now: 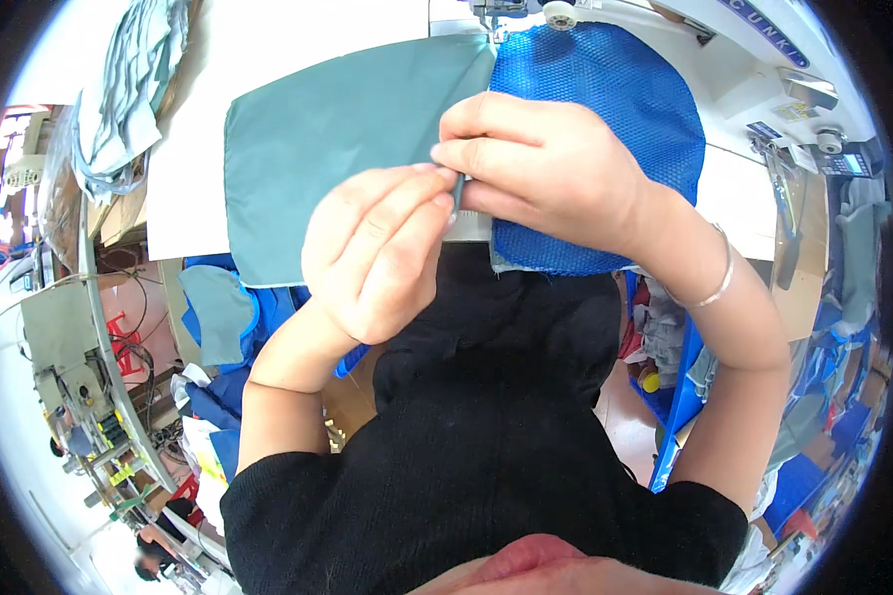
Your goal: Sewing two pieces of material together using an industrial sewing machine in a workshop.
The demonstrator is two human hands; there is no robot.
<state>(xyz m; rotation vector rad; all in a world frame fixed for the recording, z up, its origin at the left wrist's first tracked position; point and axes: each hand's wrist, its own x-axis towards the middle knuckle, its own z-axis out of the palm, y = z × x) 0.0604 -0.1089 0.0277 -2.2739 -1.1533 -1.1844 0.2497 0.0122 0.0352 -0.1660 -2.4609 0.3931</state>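
A grey-green fabric panel (pixel 318 139) and a blue mesh fabric panel (pixel 625 109) lie side by side on the white sewing table (pixel 193 198). Their adjoining edges run up to the needle area of a sewing machine (pixel 491 15) at the far edge. My left hand (pixel 382 248) is closed, its fingers pinching the edge of the grey-green panel. My right hand (pixel 556 164) pinches the same edge from the other side, its wrist lying over the blue mesh. Between the fingertips the fabric edge looks folded; the fingers hide most of it.
Strips of grey-green fabric (pixel 134 89) are stacked at the far left. Scissors or a similar slim tool (pixel 789 213) lie at the right by the machine body (pixel 794 59). Below the table, cloth pieces (pixel 218 317) hang at the left and a blue bin (pixel 680 397) stands at the right.
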